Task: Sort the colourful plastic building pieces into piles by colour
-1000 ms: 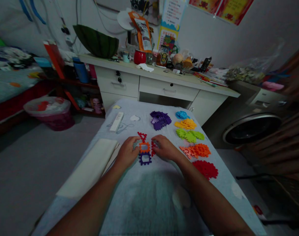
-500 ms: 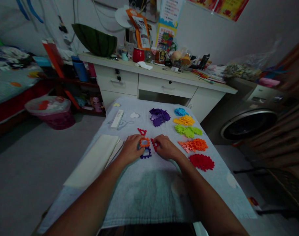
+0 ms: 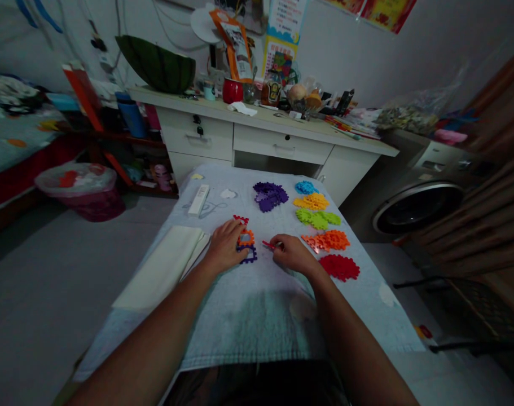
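Note:
My left hand [image 3: 224, 247] lies curled on a small joined set of toothed plastic tiles, an orange tile [image 3: 246, 237] above a purple tile [image 3: 250, 256]. A red tile [image 3: 240, 219] lies just beyond it. My right hand [image 3: 291, 255] is a little to the right, fingers pinched on a small red tile [image 3: 268, 245] lifted off the cloth. Both work on a pale blue towel [image 3: 248, 316] covering a low table.
Sorted heaps of tiles lie to the right: purple [image 3: 269, 195], blue [image 3: 304, 187], yellow [image 3: 311, 201], green [image 3: 318, 218], orange [image 3: 328, 241], red [image 3: 339, 267]. A cream folded cloth [image 3: 163, 266] and a white box [image 3: 198, 199] sit left. A cluttered white desk [image 3: 260, 132] stands behind, a washing machine [image 3: 421, 194] right.
My right hand drew away from the joined tiles to the right, taking the small red tile with it. My left hand stayed on the orange and purple tiles. The view tilted slightly.

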A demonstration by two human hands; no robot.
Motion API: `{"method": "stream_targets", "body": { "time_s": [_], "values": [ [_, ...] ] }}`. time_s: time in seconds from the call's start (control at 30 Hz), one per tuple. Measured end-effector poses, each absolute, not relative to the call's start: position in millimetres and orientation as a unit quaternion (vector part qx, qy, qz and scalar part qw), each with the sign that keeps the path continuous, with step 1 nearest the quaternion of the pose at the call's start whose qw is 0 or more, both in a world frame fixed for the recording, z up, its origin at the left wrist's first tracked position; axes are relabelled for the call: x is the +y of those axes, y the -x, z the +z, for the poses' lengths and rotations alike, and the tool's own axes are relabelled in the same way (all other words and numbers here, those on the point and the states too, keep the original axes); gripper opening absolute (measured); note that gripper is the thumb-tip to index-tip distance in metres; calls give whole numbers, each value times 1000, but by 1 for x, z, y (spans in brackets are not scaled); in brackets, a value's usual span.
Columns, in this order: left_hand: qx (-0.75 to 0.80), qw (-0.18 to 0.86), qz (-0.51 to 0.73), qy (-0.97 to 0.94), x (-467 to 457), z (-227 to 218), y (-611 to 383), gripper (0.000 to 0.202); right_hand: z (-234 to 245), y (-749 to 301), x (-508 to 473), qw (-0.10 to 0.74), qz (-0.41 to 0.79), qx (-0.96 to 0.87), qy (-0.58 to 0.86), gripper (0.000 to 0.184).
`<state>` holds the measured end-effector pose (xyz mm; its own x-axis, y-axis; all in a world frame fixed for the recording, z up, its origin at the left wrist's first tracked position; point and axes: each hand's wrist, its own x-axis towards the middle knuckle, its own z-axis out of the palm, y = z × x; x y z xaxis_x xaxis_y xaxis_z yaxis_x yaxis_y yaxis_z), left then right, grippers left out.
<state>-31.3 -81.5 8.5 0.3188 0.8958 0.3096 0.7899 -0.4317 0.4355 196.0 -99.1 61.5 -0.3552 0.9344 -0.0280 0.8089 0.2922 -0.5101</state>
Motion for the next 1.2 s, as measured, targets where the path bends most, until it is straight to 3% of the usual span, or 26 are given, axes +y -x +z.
{"method": "stream_targets", "body": {
  "time_s": [0.17, 0.3, 0.47, 0.7, 0.87, 1.2],
  "values": [
    [533, 100, 240, -806, -81, 8, 29, 57, 57, -202, -108, 155, 243, -777, 559, 25],
    [526, 104, 232, -812, -79, 8, 28, 54, 42, -210, -113, 170, 149, -764, 604, 22],
    [502, 112, 244, -822, -78, 7, 27, 56, 34, -216, -124, 174, 121, -784, 584, 46],
    [518, 97, 216, -822, -78, 6, 26, 54, 38, -214, -135, 163, 137, -779, 589, 28],
    [495, 103, 219, -835, -75, 4, 28, 52, 50, -262, -153, 208, 112, -750, 618, 35],
    [451, 127, 230, -853, -69, 4, 30, 47, 43, -378, -176, 217, 6, -612, 761, 39]
  ]
}}
